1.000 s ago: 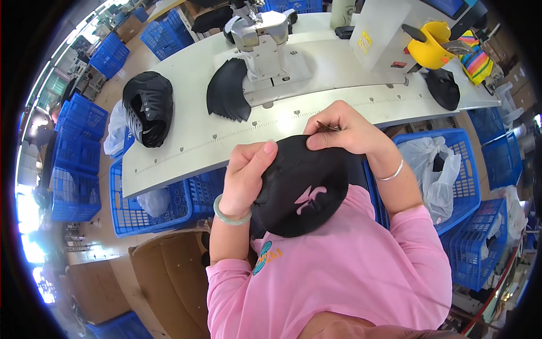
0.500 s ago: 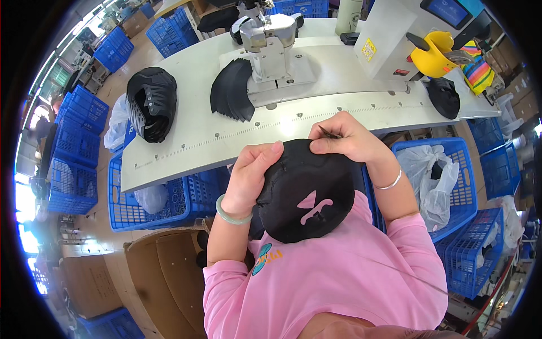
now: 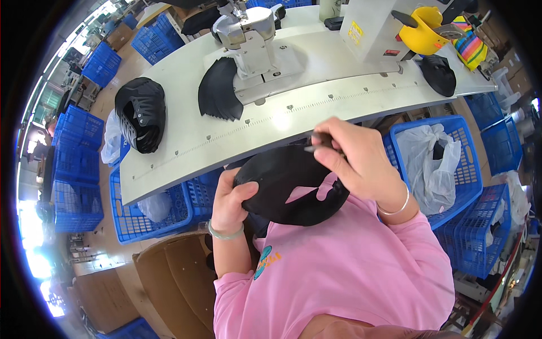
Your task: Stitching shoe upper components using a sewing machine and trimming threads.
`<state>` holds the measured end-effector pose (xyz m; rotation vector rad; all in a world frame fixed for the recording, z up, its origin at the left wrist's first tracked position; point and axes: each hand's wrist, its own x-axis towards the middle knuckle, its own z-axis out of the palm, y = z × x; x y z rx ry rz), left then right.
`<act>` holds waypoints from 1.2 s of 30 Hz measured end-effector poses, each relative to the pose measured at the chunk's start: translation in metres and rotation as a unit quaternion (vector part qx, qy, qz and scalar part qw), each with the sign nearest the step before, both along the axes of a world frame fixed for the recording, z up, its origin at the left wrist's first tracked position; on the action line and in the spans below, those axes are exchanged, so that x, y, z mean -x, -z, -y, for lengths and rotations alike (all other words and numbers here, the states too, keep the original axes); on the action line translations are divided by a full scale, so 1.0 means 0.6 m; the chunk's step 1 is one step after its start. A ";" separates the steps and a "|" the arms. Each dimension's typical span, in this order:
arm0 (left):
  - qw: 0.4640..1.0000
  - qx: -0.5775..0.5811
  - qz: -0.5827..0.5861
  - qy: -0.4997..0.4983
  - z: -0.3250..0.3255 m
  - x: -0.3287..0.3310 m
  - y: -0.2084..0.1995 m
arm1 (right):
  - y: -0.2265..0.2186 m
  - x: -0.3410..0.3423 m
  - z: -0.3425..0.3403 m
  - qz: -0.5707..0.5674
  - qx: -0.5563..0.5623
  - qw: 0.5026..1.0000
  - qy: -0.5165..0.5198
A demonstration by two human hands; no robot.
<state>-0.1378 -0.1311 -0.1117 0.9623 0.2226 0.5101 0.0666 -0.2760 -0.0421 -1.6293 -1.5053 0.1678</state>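
A black shoe upper (image 3: 276, 183) is held in front of my chest below the table edge, tilted, with the pink shirt showing through its cut-outs. My left hand (image 3: 230, 200) pinches its left end between thumb and fingers. Near its upper right edge, my right hand (image 3: 361, 161) is closed around small dark thread snips (image 3: 323, 141), whose pointed tip faces left. The fingers partly cover the snips. I cannot tell whether the right hand also touches the upper.
A sewing machine (image 3: 248, 42) stands on the white table (image 3: 186, 121). Beside it lie a fanned stack of black pieces (image 3: 217, 93) and, farther left, a black-grey shoe (image 3: 141, 113). At the right are a yellow cup (image 3: 420, 33) and a blue crate (image 3: 466, 152). Cardboard (image 3: 169, 277) stands lower left.
The upper has tilted and turned, its left end lowered with my left hand. My right hand has let go of its top edge and brought the snips forward, tip leftward. The view has shifted slightly.
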 end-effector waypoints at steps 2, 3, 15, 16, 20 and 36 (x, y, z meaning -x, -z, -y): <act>1.000 0.012 0.003 0.007 0.011 0.005 0.017 | 0.017 0.012 0.014 0.077 0.003 0.997 -0.013; 1.000 0.018 0.021 0.003 0.019 0.004 0.021 | 0.025 0.021 0.019 0.109 -0.012 0.994 -0.005; 0.995 0.063 0.073 0.034 0.035 0.008 0.048 | 0.041 0.051 0.029 0.219 -0.043 0.973 0.057; 0.994 0.071 0.077 0.039 0.034 0.011 0.052 | 0.041 0.051 0.030 0.219 -0.043 0.973 0.057; 0.989 0.100 0.094 0.051 0.037 0.015 0.052 | 0.040 0.055 0.035 0.208 -0.047 0.976 0.044; 0.969 0.144 0.190 0.068 0.042 0.013 0.060 | 0.047 0.057 0.031 0.173 -0.058 0.983 0.027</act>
